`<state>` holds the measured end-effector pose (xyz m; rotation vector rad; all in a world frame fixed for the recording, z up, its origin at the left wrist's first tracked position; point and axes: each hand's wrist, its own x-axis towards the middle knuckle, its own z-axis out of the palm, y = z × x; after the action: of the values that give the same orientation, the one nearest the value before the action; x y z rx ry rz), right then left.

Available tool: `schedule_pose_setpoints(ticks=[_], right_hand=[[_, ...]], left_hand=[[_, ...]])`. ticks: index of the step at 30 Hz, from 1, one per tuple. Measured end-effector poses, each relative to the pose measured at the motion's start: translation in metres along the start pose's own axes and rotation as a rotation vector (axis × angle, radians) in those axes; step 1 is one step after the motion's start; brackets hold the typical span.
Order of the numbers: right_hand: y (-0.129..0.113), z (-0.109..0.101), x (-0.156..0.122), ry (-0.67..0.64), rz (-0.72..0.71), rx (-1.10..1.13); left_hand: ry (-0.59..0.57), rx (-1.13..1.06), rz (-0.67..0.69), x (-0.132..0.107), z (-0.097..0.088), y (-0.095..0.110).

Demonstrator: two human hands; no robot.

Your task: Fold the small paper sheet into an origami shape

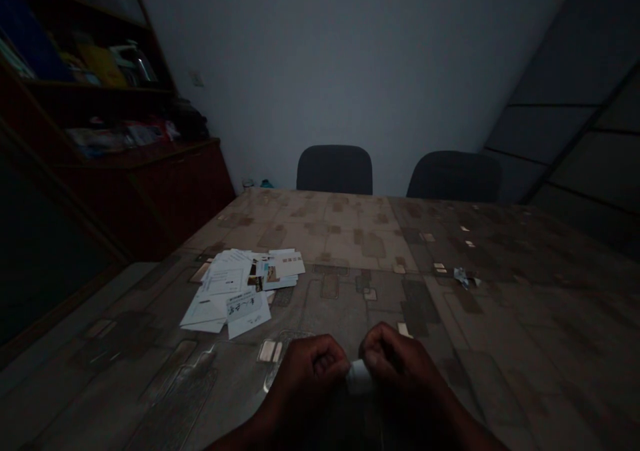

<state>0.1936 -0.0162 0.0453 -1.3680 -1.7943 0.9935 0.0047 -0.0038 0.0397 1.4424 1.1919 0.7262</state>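
Observation:
At the near edge of the table, my left hand and my right hand face each other with curled, closed fingers. Pinched between them is a small white piece that looks like paper; the dim light hides its exact kind. Ahead and to the left lies a loose pile of envelopes and cards, some with printing and pictures. Neither hand touches that pile.
A patterned cloth covers the table. A crumpled scrap lies on the right side. Two dark chairs, one at the middle and another farther right, stand beyond the far edge. A cabinet with filled shelves is at left.

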Motion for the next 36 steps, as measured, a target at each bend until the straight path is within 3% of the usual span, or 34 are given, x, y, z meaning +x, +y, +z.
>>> schedule_pose_setpoints(ticks=[4,9,13,17,23,31,36], right_hand=[[0.003,0.007,0.001,-0.014,-0.044,-0.053],[0.002,-0.001,0.001,0.086,0.102,0.116],[0.001,0.006,0.001,-0.029,0.095,0.204],[0.001,0.017,0.0,-0.05,0.058,0.109],[0.001,0.018,0.0,-0.025,0.039,0.027],[0.004,0.018,0.001,-0.067,0.056,0.065],[0.013,0.012,0.0,-0.011,0.161,0.107]], left_hand=[[0.002,0.007,0.022,-0.002,0.0,0.001],[0.042,-0.207,-0.037,0.005,-0.003,-0.004],[0.062,-0.343,-0.044,0.009,-0.001,-0.012],[0.099,-0.226,0.006,0.003,0.002,-0.01],[0.096,-0.057,0.06,0.0,0.0,0.0],[0.057,-0.067,0.067,0.002,-0.001,-0.007],[0.124,-0.161,0.089,0.008,-0.01,-0.011]])
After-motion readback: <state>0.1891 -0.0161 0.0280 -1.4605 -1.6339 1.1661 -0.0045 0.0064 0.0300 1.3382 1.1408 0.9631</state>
